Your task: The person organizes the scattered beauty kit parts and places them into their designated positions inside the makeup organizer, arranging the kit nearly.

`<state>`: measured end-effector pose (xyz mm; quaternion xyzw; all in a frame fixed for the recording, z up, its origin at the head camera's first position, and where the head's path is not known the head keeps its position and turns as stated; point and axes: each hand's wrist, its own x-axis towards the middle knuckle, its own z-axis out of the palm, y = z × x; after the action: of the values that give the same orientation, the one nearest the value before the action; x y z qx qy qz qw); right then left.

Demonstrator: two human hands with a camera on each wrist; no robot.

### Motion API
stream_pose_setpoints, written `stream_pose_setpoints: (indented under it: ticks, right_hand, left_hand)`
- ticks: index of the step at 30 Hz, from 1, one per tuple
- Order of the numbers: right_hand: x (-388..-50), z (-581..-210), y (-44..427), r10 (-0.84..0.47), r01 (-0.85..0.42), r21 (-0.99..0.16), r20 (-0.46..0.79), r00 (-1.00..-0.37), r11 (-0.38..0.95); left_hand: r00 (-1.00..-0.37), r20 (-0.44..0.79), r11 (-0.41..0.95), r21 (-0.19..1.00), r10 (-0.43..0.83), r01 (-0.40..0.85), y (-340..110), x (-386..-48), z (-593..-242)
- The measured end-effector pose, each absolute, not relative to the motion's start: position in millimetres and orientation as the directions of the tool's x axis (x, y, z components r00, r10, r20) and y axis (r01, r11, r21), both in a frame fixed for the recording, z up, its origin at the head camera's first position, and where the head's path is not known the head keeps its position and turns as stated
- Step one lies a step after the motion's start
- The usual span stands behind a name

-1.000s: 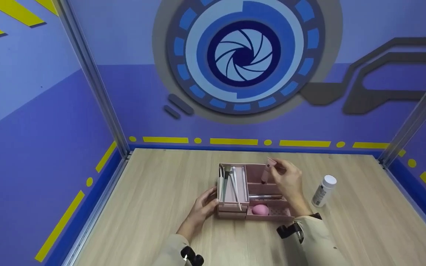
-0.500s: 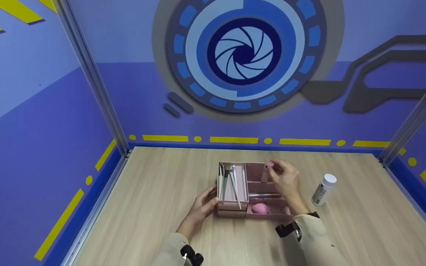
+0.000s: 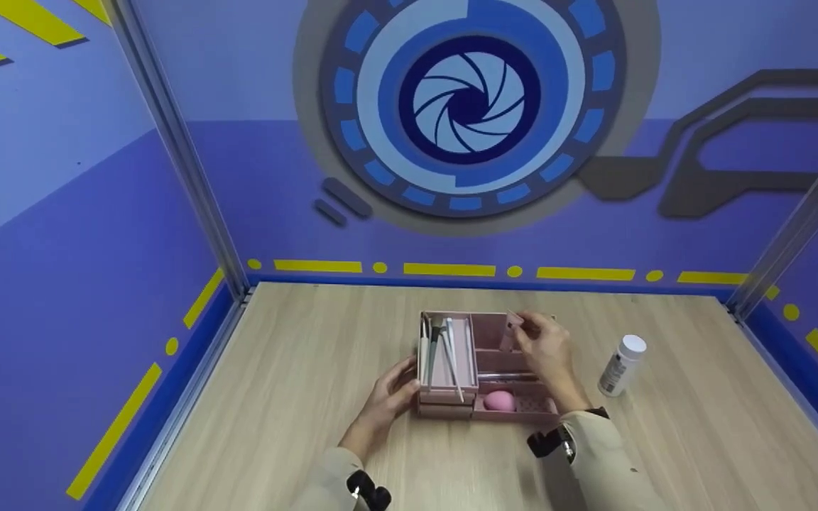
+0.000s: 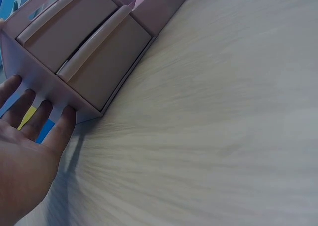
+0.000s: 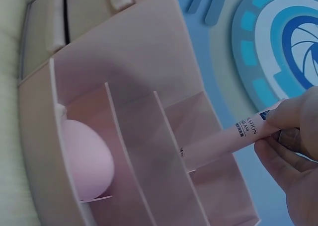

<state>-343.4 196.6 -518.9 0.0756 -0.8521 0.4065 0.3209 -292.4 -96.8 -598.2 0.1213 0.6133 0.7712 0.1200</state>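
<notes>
My right hand (image 3: 549,349) pinches the top end of a pink cream tube (image 5: 218,144) between thumb and fingers. The tube's lower end is down in the rear right compartment of a pink desktop organizer (image 3: 446,410); whether it touches the bottom is hidden. My left hand (image 3: 388,401) rests its outstretched fingertips against the organizer's left side, as the left wrist view shows. Makeup brushes (image 3: 433,351) lie in the organizer's top left tray. A pink egg-shaped makeup sponge (image 5: 88,159) sits in the front right compartment.
A white capped bottle (image 3: 622,366) stands on the wooden table (image 3: 309,355) to the right of my right forearm. Two drawers (image 4: 107,59) are closed on the organizer's front left. Blue-purple walls (image 3: 253,191) enclose the table.
My right hand has moved slightly down and to the left, and the tube sits a little lower in the rear compartment. The left hand has stayed against the organizer.
</notes>
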Motion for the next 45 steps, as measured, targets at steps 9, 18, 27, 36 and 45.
stream_pose_setpoints:
  ticks: [9,18,27,36,45]
  right_hand:
    - [-345,-529,196,0.129,-0.329,-0.647,0.555,-0.822,0.688]
    - [-348,-533,191,0.124,-0.327,-0.637,0.557,-0.821,0.698]
    - [-348,-534,193,0.126,-0.305,-0.638,0.538,-0.834,0.707]
    - [-347,-533,193,0.131,-0.289,-0.662,0.509,-0.851,0.692]
    - [-344,-532,194,0.133,-0.279,-0.666,0.497,-0.857,0.691]
  left_hand:
    - [-0.94,0.044,-0.227,0.973,0.339,-0.036,-97,-294,-600]
    - [-0.935,0.059,-0.196,0.981,0.348,-0.012,-98,-293,-599]
    - [-0.933,0.059,-0.212,0.977,0.354,-0.018,-97,-295,-601]
    - [-0.934,0.058,-0.222,0.975,0.353,-0.023,-97,-294,-599]
    - [-0.934,0.055,-0.208,0.978,0.354,-0.021,-97,-294,-598]
